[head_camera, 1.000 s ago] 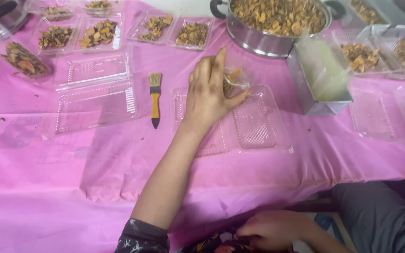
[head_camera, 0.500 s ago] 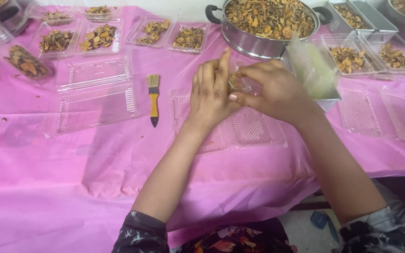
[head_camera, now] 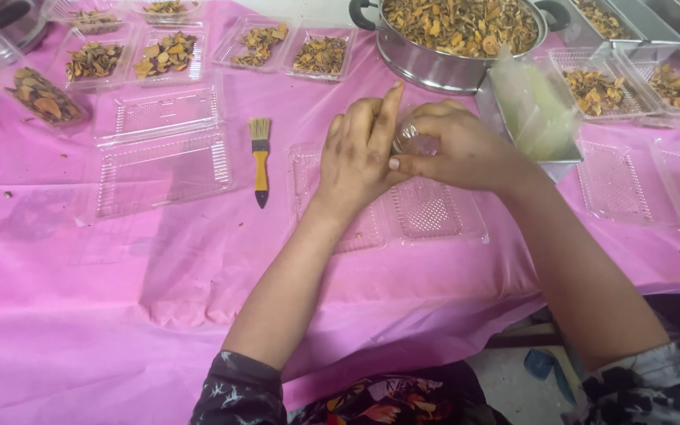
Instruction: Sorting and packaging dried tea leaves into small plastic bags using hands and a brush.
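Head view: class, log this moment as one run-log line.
left hand: on small clear wrap | right hand: pinching it | below: open clear tray | left: brush

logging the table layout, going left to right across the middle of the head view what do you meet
open clear clamshell container → pastry brush with yellow handle → left hand → right hand, both on a small clear wrapped item → stack of clear bags in a metal tray → empty clear tray
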